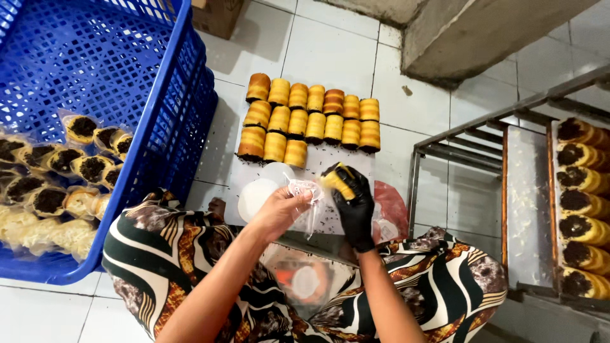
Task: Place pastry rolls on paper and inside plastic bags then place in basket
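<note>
My left hand point(279, 209) is bare and grips a small clear plastic bag point(307, 197) by its mouth. A black glove covers my right hand point(353, 202), which holds a yellow rolled cake point(337, 183) with dark sprinkles at the bag's opening. Just beyond both hands, several more rolled cakes point(309, 121) lie in rows on a white board point(254, 171) on the tiled floor. A patterned garment covers my knees at the bottom of the view.
A blue plastic crate point(171, 127) at the left holds several bagged cakes point(57, 184). A metal rack point(483, 146) at the right carries a tray of sprinkle-topped cakes point(581, 209). A concrete step point(464, 38) and a cardboard box point(216, 16) stand at the far side.
</note>
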